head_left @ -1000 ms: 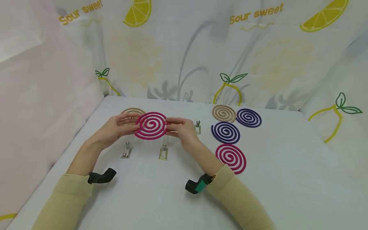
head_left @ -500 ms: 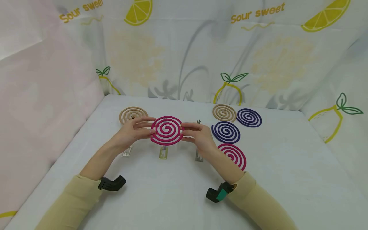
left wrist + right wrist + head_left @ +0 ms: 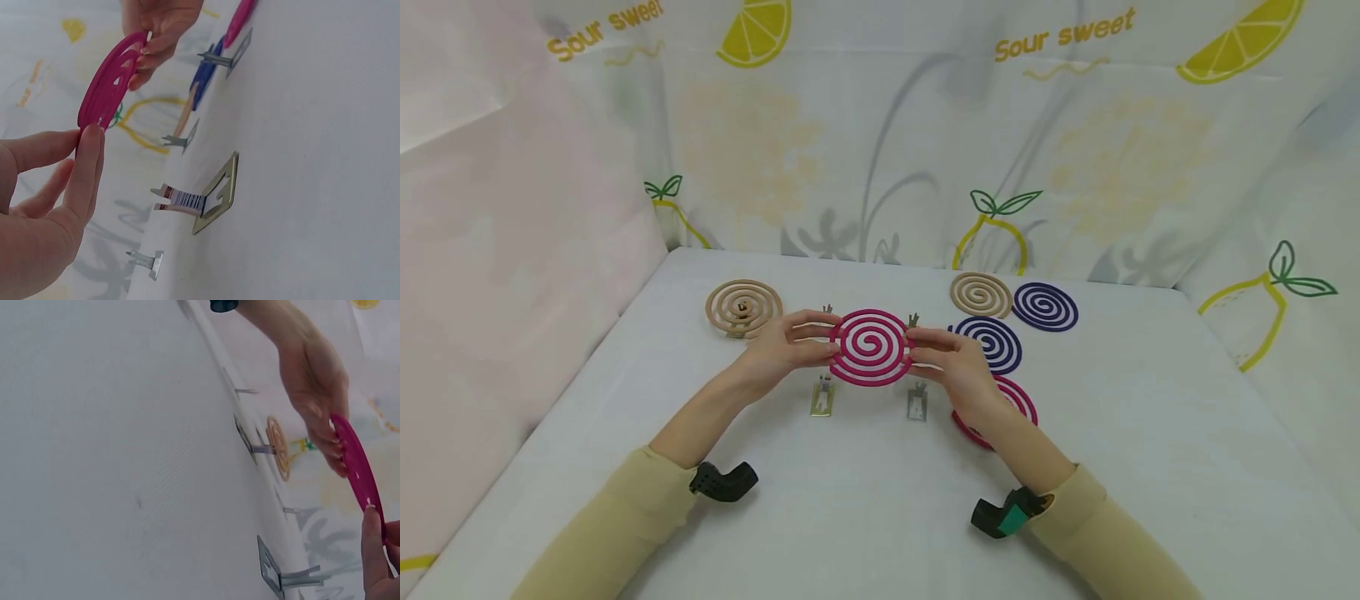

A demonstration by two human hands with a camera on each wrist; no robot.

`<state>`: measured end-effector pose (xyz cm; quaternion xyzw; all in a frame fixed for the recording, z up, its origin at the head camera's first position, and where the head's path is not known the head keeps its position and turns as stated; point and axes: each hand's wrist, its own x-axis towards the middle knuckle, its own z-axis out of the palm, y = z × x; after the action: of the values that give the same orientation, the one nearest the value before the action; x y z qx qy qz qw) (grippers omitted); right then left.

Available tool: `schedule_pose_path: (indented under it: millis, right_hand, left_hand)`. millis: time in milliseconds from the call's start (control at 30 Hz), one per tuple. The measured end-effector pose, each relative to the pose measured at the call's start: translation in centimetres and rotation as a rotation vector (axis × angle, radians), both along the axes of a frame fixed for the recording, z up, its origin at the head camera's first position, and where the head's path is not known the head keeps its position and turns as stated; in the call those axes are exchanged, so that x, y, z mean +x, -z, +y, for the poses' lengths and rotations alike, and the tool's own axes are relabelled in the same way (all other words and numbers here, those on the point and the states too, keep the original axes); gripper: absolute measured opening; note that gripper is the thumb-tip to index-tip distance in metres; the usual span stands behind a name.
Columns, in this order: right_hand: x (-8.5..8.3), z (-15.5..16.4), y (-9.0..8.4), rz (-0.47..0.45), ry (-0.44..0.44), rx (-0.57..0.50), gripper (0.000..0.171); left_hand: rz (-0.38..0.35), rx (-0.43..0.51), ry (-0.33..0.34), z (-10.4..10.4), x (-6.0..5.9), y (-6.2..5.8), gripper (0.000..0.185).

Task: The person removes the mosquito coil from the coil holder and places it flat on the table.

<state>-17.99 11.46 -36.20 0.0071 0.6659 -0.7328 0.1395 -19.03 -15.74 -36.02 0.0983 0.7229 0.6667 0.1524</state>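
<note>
On the left, the backdrop (image 3: pixel 730 150) reads "Sour sweet", beyond a tan coil (image 3: pixel 743 292). The left hand (image 3: pixel 782 348) pinches one edge of the pink coil (image 3: pixel 871 343), raised over the table (image 3: pixel 865 500) near metal stands (image 3: pixel 822 402), whose markings seem too blurred to read; the right hand (image 3: pixel 964 373) pinches its other edge. "Sour sweet" repeats farther right.

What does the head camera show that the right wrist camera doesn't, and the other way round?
Only the head view shows two dark blue coils, a pink coil lying on the table at the right, and the person's sleeves.

Only the right wrist view shows the held pink coil nearly edge-on.

Both show that coil between the left hand and right hand, a beige coil, some metal stands and the white tabletop.
</note>
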Motion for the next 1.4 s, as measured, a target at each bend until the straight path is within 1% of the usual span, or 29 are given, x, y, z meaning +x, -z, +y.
schedule_pose_path:
  millis: [167,333,567,733,900,1067,1300,1400]
  right_hand:
    - [0.1,1.4,0.1,-0.007,-0.007,0.025,0.037]
    - [0.1,2.6,0.0,0.005,-0.009,0.054,0.038]
    - [-0.1,4.4,0.2,0.025,-0.002,0.072,0.039]
    - [-0.1,5.7,0.3,0.025,-0.013,0.074,0.041]
    - [-0.4,7.0,0.2,0.020,-0.010,0.078,0.042]
    - [-1.0,8.4,0.0,0.036,-0.016,0.066,0.041]
    - [-1.7,10.1,-0.3,0.075,-0.017,0.013,0.028]
    - [-1.9,10.8,-0.5,0.081,-0.019,0.011,0.023]
  left_hand:
    - [-0.020,0.002,0.016,1.3,-0.2,0.3,0.049]
    - [-0.025,0.017,0.029,2.5,-0.4,0.3,0.048]
    - [-0.029,0.005,0.018,4.2,-0.5,0.2,0.046]
    - [-0.019,-0.005,0.015,5.5,-0.8,0.2,0.045]
    - [-0.037,0.043,0.000,7.1,-1.1,0.3,0.045]
    - [-0.053,0.132,-0.015,8.6,-1.4,0.4,0.045]
    - [-0.048,0.172,-0.023,10.4,-2.0,0.6,0.043]
    - [-0.057,0.179,-0.033,11.1,-2.3,0.8,0.043]
